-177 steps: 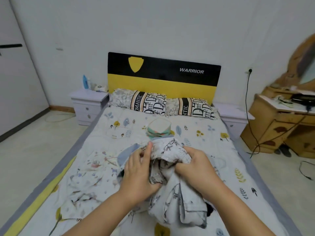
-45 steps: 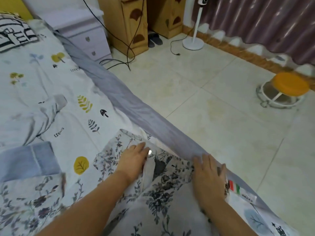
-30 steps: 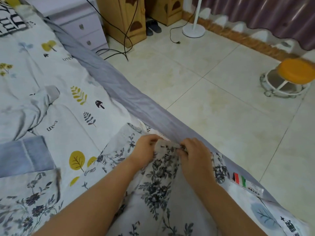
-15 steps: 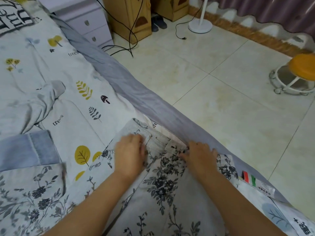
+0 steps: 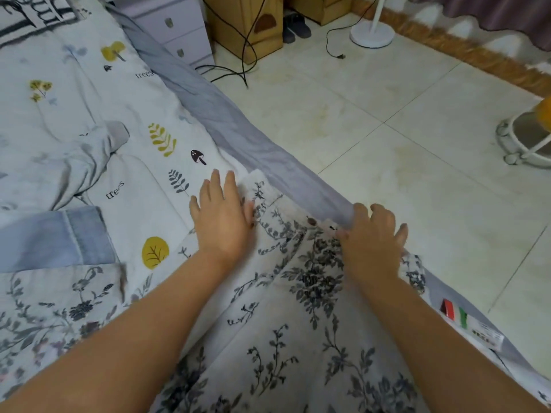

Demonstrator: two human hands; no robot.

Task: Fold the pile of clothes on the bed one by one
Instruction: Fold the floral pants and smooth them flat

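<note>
Pressing the floral garment [image 5: 298, 323] flat at the bed's [image 5: 208, 114] right edge, we note the left hand [image 5: 222, 220] lies open with fingers straight; the right hand [image 5: 371, 236], fingers spread, rests on its buttoned top.

Soft, even room light with barely any shadows; the right hand [image 5: 371, 236] looks slightly motion-blurred, and straight lines beyond both hands bow outward.

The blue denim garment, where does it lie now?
In the head view the blue denim garment lies on the bed at the left edge, left of the left hand.
</note>
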